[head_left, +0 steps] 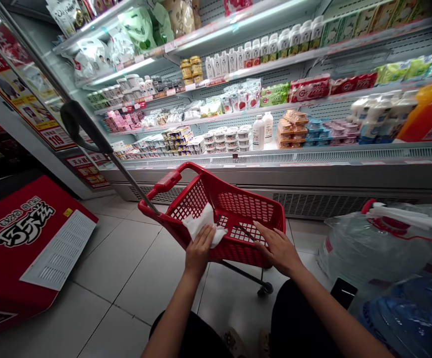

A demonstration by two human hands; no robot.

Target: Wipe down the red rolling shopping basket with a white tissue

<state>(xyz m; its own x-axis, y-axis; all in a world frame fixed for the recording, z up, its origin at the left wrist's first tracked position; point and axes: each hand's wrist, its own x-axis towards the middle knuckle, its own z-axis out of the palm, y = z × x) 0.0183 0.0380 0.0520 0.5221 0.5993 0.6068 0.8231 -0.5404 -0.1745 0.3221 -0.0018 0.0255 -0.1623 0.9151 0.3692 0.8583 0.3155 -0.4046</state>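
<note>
Red shopping basket on a wheeled metal frame stands on pale floor tiles, directly in front of the person's knees and just before a refrigerated display. The left hand holds a bunched white cloth against the near rim, its fingers lying close together over the cloth; the thumb is hidden. The cloth spreads past the fingertips, partly over the inside of the basket. The right hand is spread, thumb apart from the fingers, and reaches over the same rim near the right end. A long metal pole with a black grip slants up to the left from the frame, and a dark caster shows below. On the lowest display shelf, two white bottles stand between stacked tubs and orange-coloured packs. To the right, clear water jugs wrapped in plastic stand near a dark phone and blue jugs. To the left is a red cabinet with white-and-black lettering.
</note>
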